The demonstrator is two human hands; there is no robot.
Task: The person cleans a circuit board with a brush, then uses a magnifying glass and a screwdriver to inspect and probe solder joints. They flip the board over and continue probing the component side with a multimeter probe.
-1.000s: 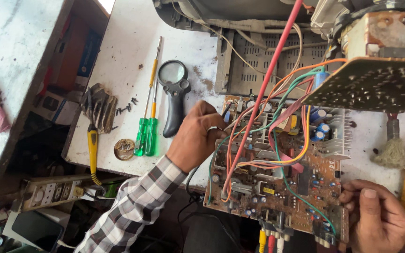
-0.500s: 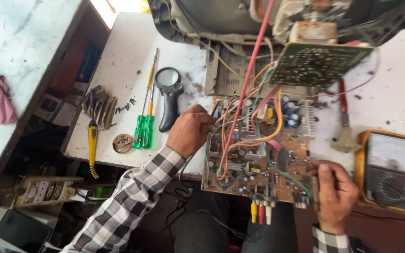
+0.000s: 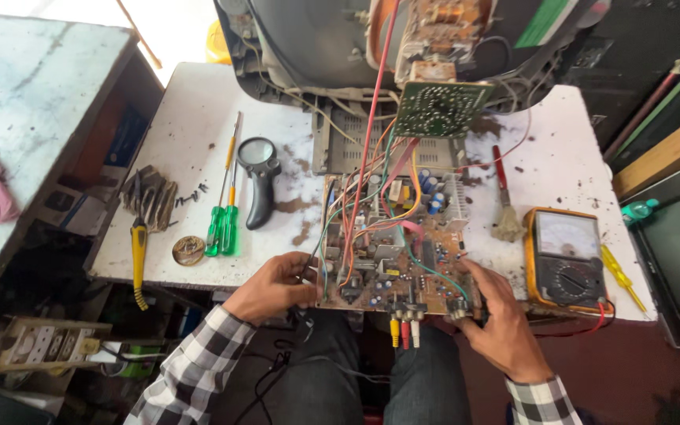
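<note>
Left hand: fingers curled, clamped on the left edge of the circuit board.
Right hand: fingers closed around the board's lower right corner.
Circuit board: held flat at the front edge of the white table, wires running up to the television chassis.
Left of board: magnifying glass, green screwdrivers.
Right of board: brush, yellow multimeter.
</note>
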